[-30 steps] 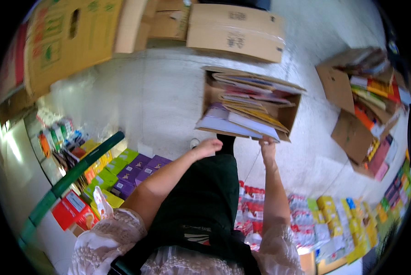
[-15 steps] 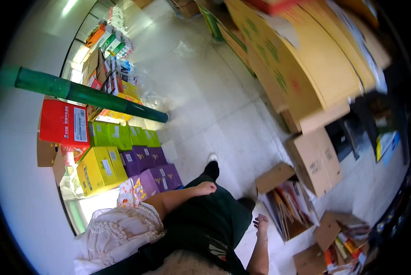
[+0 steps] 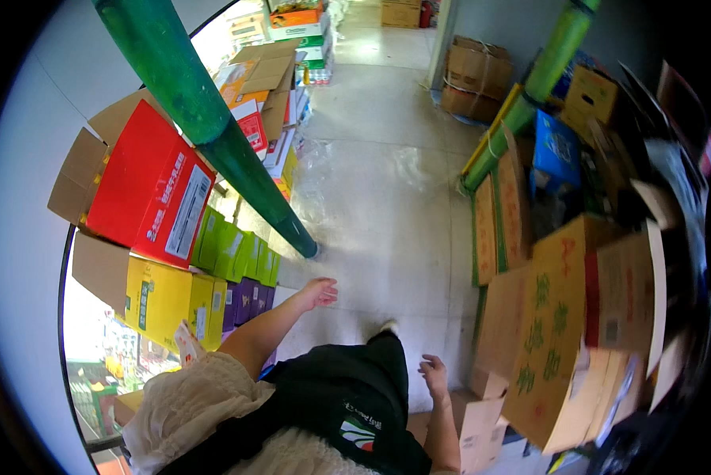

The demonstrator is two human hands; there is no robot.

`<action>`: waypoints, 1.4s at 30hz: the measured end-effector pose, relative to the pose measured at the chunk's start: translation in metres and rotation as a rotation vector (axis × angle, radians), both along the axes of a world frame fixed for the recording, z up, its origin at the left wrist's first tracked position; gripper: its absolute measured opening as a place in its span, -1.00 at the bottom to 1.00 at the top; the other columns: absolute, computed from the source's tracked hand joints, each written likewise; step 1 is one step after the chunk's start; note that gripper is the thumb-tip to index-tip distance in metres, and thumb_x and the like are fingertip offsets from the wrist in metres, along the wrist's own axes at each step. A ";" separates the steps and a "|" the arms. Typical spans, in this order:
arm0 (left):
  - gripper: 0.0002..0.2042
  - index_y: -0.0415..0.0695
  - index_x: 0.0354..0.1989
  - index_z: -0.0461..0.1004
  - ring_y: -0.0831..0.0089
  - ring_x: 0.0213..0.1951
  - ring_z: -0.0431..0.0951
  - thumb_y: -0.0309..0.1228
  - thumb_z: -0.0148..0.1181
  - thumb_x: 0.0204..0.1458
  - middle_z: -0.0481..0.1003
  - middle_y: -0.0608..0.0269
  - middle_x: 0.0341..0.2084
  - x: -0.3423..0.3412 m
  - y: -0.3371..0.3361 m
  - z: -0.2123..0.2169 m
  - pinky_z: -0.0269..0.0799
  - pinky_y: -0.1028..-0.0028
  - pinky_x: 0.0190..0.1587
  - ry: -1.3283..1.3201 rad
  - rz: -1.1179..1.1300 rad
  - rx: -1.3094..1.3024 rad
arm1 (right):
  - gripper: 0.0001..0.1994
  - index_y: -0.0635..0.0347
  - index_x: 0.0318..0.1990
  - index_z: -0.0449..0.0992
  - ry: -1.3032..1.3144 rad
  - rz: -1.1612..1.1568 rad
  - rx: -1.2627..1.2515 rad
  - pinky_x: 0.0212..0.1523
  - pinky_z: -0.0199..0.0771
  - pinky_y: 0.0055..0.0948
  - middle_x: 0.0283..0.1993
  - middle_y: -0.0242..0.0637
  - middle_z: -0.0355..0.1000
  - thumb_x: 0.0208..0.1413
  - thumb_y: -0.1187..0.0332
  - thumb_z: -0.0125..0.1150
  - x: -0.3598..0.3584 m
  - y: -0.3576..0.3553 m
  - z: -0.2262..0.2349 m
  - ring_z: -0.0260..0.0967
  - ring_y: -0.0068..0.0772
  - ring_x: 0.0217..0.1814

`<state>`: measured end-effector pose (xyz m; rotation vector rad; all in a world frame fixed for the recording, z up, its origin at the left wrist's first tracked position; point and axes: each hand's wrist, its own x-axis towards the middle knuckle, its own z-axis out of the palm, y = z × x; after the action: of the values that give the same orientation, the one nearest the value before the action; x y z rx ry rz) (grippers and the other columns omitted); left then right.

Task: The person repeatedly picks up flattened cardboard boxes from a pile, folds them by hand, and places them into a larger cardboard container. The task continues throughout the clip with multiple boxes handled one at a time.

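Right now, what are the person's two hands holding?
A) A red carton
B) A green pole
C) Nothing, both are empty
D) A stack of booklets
C: the left hand and right hand both hang open over the bare floor, touching nothing.

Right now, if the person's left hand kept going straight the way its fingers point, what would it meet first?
The left hand is empty and open, its fingers pointing up and to the right over the bare concrete floor. Nothing stands close ahead; the base of the green pole lies just beside that line. Depth is hard to judge here.
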<state>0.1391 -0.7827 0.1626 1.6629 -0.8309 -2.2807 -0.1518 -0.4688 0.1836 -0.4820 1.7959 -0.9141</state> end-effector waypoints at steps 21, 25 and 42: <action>-0.24 -0.05 0.05 0.04 0.12 -0.16 0.40 0.18 0.16 -0.21 0.27 0.06 -0.11 0.015 -0.430 0.029 0.40 0.30 -0.25 0.455 1.642 -0.097 | -0.68 0.13 -0.11 0.43 0.451 0.894 -0.042 -0.22 0.37 -0.40 -0.32 -0.17 0.44 -0.08 0.29 0.06 -0.180 -0.676 0.060 0.40 -0.28 -0.26; -0.25 -0.04 -0.01 0.10 0.15 -0.26 0.43 0.31 0.03 -0.22 0.32 0.06 -0.20 0.027 -0.480 -0.006 0.31 0.42 -0.40 0.434 1.941 -0.042 | -0.68 0.13 -0.10 0.43 0.372 1.018 -0.172 -0.23 0.38 -0.40 -0.30 -0.17 0.45 -0.06 0.28 0.08 -0.110 -0.793 0.087 0.41 -0.31 -0.26; -0.78 -0.03 -0.20 0.38 0.52 -0.46 0.46 -0.22 0.06 0.06 0.49 0.36 -0.44 0.061 -0.523 0.063 0.30 0.57 -0.44 0.078 2.079 -0.510 | -0.62 0.13 0.02 0.26 -0.372 1.027 0.183 -0.33 0.35 -0.42 -0.31 -0.25 0.39 0.03 0.29 0.08 0.122 -1.192 0.083 0.37 -0.34 -0.32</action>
<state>0.2001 -1.3060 0.2255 0.9826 0.3955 -0.5178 -0.0299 -1.6606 0.2663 -0.9179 1.0412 -0.0974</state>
